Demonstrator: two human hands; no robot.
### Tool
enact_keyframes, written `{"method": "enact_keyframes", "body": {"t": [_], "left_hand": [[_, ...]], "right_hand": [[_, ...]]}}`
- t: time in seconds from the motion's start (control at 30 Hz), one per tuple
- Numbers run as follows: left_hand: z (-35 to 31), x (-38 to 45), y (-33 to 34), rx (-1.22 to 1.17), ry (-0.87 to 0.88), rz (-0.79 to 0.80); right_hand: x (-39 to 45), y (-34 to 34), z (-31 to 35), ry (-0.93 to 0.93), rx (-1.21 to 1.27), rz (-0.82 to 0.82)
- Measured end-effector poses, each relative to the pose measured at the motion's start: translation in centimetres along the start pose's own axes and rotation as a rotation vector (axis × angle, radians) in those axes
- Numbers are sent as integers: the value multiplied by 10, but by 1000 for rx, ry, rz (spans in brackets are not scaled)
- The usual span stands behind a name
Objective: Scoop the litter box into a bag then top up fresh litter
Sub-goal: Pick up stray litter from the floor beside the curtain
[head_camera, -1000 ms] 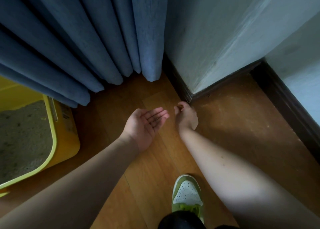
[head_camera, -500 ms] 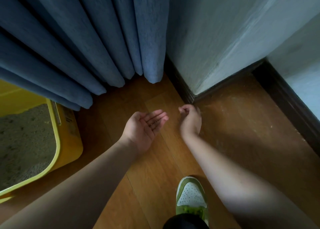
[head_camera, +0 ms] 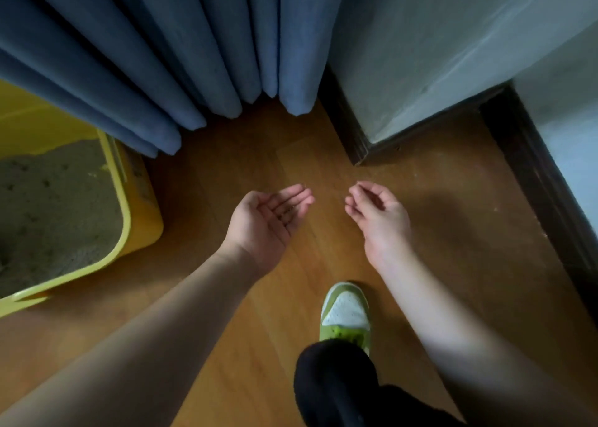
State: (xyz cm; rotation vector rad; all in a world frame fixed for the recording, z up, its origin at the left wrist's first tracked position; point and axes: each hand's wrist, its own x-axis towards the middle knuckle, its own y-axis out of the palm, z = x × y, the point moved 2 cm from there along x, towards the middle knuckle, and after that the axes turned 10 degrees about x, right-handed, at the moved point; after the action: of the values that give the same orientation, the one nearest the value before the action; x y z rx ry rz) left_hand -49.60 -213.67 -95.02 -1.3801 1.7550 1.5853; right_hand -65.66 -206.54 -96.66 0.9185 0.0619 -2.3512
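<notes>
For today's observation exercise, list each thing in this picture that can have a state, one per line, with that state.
litter box: uncovered, holding grey litter with dents in its surface
left hand: open, palm up, a few dark grains on the fingers
right hand: fingers curled loosely, nothing visibly held
curtain: hanging in folds, hem just above the floor
shoe: worn, planted on the wooden floor

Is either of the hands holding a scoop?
No: the left hand lies open, palm up, and the right hand is loosely curled, with no scoop.
</notes>
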Motion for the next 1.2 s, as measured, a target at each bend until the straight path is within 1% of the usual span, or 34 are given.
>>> {"method": "enact_keyframes", "body": {"t": [0.1, 0.17, 0.23, 0.33, 0.5, 0.67, 0.73, 0.83, 0.9, 1.0, 1.13, 1.2], "left_hand": [[-3, -50, 6, -2, -6, 12], [-10, -92, 16, -4, -18, 19], [-20, -137, 26, -22, -2, 51], [-34, -206, 43, -20, 7, 71], [-51, -339, 77, -17, -2, 79], [-62, -494, 101, 17, 5, 55], [-56, -552, 103, 10, -31, 25], [-50, -618, 118, 11, -70, 130], [-43, -656, 129, 51, -90, 148], [-42, -702, 139, 88, -43, 232], [-34, -758, 135, 160, 19, 255], [-24, -784, 139, 186, 28, 263]], "right_hand": [[-55, 5, 17, 104, 62, -18], [-97, 16, 37, 153, 43, 37], [-137, 30, 61, 159, -4, 102], [-196, 48, 103, 145, -44, 156], [-306, 66, 171, 170, -66, 167], [-433, 72, 232, 212, -187, 137], [-491, 67, 250, 233, -229, 129], [-566, 56, 282, 195, -181, 87], [-612, 45, 296, 164, -168, 27], [-662, 32, 307, 103, -168, -5], [-723, 8, 310, 90, -166, -31], [-753, -9, 314, 65, -224, -28]]}}
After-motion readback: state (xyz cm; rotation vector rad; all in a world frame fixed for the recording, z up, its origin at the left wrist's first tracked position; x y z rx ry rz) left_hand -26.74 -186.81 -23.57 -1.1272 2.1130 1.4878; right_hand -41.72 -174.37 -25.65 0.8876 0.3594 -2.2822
